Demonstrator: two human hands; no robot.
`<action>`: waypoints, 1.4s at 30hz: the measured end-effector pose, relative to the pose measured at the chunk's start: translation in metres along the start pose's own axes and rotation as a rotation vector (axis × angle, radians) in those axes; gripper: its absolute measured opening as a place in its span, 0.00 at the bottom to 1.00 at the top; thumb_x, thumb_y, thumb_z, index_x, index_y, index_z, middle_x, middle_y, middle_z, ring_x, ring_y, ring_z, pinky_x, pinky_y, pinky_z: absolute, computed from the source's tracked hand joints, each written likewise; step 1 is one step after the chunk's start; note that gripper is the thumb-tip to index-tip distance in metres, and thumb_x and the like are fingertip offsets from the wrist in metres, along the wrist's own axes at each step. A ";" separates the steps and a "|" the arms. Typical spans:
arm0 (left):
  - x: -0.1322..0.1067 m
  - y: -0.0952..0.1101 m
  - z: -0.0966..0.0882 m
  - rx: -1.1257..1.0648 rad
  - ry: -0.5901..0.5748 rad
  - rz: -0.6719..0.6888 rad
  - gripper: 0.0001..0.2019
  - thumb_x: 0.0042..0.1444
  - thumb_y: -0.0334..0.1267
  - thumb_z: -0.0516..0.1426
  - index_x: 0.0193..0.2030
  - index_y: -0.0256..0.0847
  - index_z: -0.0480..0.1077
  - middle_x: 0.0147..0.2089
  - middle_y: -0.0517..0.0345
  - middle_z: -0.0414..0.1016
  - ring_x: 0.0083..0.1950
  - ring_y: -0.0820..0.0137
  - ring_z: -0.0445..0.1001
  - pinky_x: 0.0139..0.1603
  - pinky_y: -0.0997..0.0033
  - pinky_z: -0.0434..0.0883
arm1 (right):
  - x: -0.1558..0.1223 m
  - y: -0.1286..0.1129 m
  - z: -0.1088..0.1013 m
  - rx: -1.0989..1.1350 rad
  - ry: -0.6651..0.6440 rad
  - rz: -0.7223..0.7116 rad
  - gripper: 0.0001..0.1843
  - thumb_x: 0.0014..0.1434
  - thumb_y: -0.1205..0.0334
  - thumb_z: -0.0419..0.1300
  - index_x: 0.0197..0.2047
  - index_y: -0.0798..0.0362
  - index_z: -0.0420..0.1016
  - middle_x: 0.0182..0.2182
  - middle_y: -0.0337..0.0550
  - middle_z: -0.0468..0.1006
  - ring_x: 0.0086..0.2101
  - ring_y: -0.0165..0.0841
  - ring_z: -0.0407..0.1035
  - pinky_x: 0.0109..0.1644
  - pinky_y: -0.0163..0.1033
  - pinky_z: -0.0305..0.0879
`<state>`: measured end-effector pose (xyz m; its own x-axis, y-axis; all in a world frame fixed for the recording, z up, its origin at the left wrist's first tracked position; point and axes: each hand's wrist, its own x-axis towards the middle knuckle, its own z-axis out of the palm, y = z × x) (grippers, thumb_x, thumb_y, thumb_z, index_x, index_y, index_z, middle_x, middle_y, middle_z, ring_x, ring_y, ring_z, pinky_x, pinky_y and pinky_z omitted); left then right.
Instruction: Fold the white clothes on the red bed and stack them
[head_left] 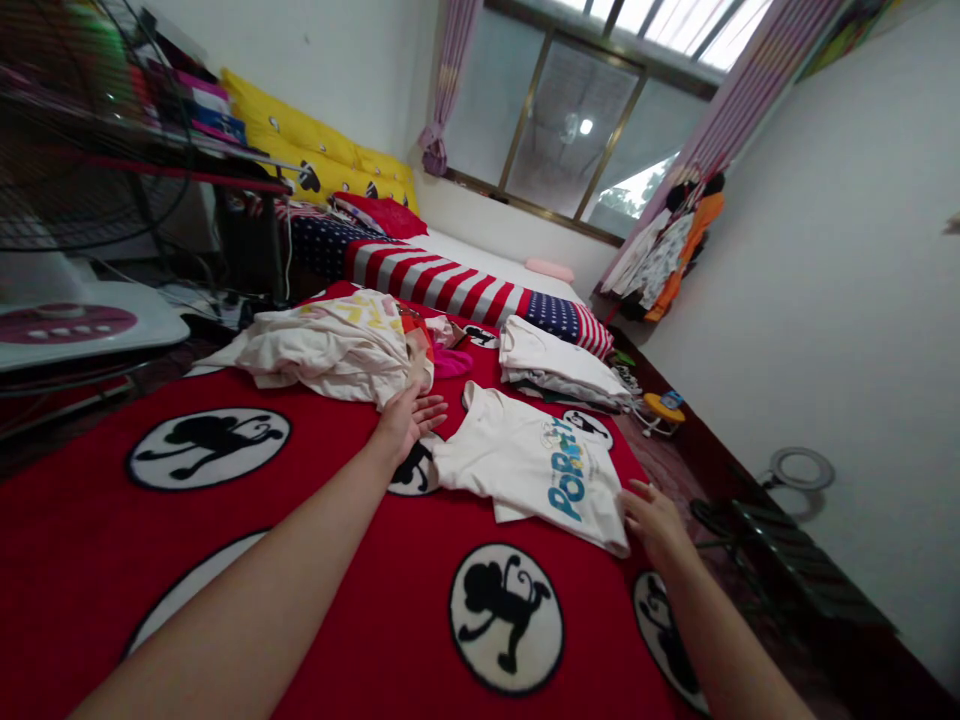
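White T-shirt (525, 465), blue "POP" lettering; right hand (652, 515) touching.

Sits on the head, close over the bed (315, 560); looks forward and down along its length, tilted sideways, toward the window (570, 130) at the far end, wall (862, 300) at right.

White tee (536, 470): blue print starts "POR", rest unclear. Yellow print on crumpled tee (330, 345) illegible.

White printed T-shirt (532, 465) lies spread flat on the red blanket (337, 560).
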<state>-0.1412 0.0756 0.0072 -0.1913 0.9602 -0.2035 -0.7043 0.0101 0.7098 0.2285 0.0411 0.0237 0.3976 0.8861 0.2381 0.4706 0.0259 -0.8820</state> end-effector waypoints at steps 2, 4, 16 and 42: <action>-0.002 -0.003 0.002 0.099 -0.011 0.050 0.07 0.58 0.37 0.55 0.40 0.37 0.64 0.32 0.52 0.75 0.31 0.70 0.78 0.34 0.70 0.76 | 0.000 0.018 -0.013 -0.068 0.027 0.023 0.29 0.39 0.53 0.61 0.46 0.56 0.71 0.39 0.56 0.77 0.33 0.43 0.74 0.29 0.46 0.72; -0.003 -0.007 0.004 0.231 -0.024 0.104 0.09 0.55 0.36 0.58 0.40 0.37 0.64 0.32 0.54 0.74 0.31 0.72 0.76 0.33 0.72 0.75 | 0.003 0.025 -0.023 -0.195 0.031 -0.034 0.29 0.43 0.50 0.60 0.47 0.55 0.70 0.45 0.56 0.75 0.38 0.43 0.74 0.39 0.48 0.72; -0.019 -0.038 0.015 1.300 -0.272 0.635 0.13 0.49 0.37 0.59 0.43 0.39 0.74 0.41 0.51 0.76 0.40 0.65 0.75 0.45 0.66 0.71 | 0.005 0.025 -0.006 -0.501 -0.152 -0.052 0.30 0.51 0.42 0.57 0.46 0.59 0.75 0.35 0.53 0.80 0.37 0.44 0.74 0.40 0.44 0.67; -0.054 -0.009 0.044 1.621 -0.584 0.816 0.09 0.53 0.30 0.56 0.38 0.43 0.76 0.39 0.53 0.77 0.43 0.63 0.73 0.45 0.67 0.67 | -0.067 -0.065 0.088 -0.412 -0.508 -0.717 0.21 0.53 0.61 0.63 0.52 0.49 0.71 0.47 0.49 0.74 0.46 0.42 0.68 0.48 0.45 0.64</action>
<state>-0.0940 0.0361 0.0415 0.3672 0.8226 0.4341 0.7171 -0.5476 0.4311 0.1019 0.0204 0.0288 -0.4332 0.8198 0.3746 0.7460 0.5594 -0.3613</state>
